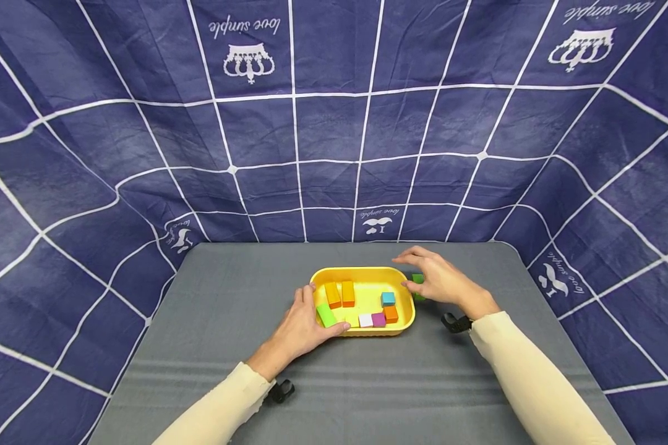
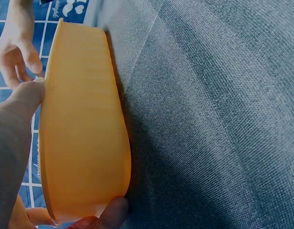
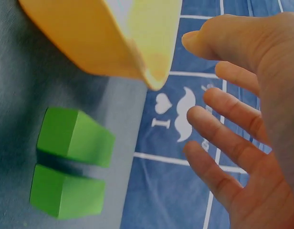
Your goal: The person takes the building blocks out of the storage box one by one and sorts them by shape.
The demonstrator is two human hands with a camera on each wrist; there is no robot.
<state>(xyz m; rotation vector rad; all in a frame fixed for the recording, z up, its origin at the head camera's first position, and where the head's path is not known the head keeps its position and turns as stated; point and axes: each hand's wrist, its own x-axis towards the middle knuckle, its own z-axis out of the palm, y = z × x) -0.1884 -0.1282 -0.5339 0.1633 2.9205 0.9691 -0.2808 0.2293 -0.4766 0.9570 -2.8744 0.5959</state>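
A yellow plastic tray (image 1: 381, 332) stands on the grey cloth, with my left hand (image 1: 303, 321) gripping its left end, thumb along the front rim. Inside at the left lie two orange-yellow blocks (image 1: 347, 293) and a light green block (image 1: 326, 315). Toward the right are a blue cube (image 1: 388, 299), an orange cube (image 1: 391, 314), a purple cube (image 1: 378, 319), a white cube (image 1: 365, 320) and a pale yellow cube (image 1: 351, 321). My right hand (image 1: 442, 278) hovers by the tray's right end, fingers spread and holding nothing. Below it, two green blocks (image 3: 73, 136) rest on the cloth outside the tray.
A grey cloth (image 1: 239, 284) covers the table. Dark blue fabric (image 1: 334, 130) with white grid lines hangs behind and at both sides. A black band (image 1: 455, 322) hangs at the right wrist, another black band (image 1: 282, 391) at the left.
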